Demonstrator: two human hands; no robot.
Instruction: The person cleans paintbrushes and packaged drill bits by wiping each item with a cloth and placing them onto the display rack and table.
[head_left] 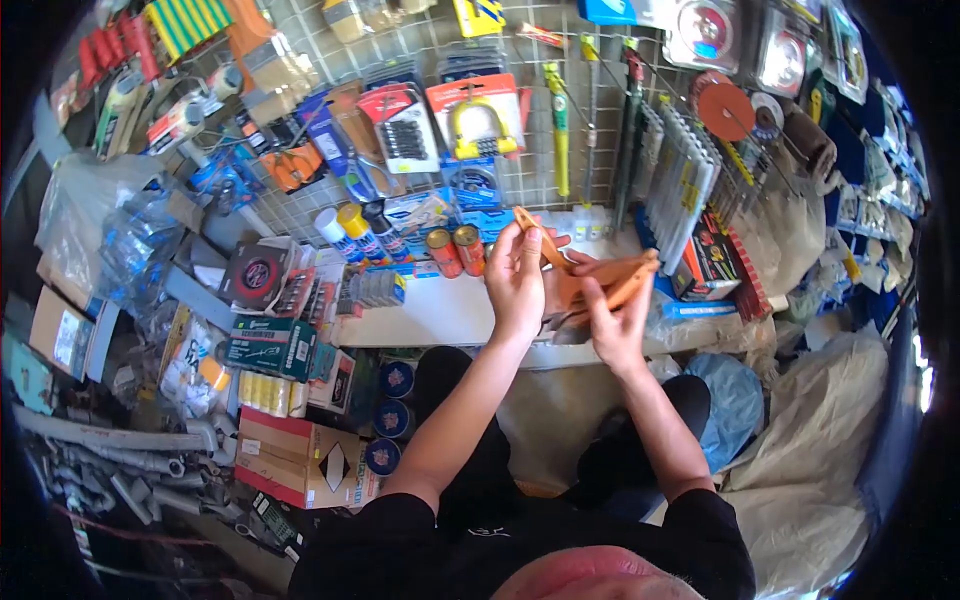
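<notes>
My left hand (517, 280) is gripping one slim, tapered orange handle (541, 240) over the white, flat tabletop (425, 312); my right hand (618, 325) is clasping several flat orange handles (628, 280) just beside it.

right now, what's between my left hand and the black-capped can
In the head view, two red tins stand side by side between your left hand and the black-capped can.

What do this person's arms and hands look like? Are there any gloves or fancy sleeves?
No gloves: the left hand and right hand are both bare. Plain black short sleeves stop near the elbows, leaving the forearms uncovered. I see no watch or bracelet. The matching black shirt has a small pale mark in front.
</notes>
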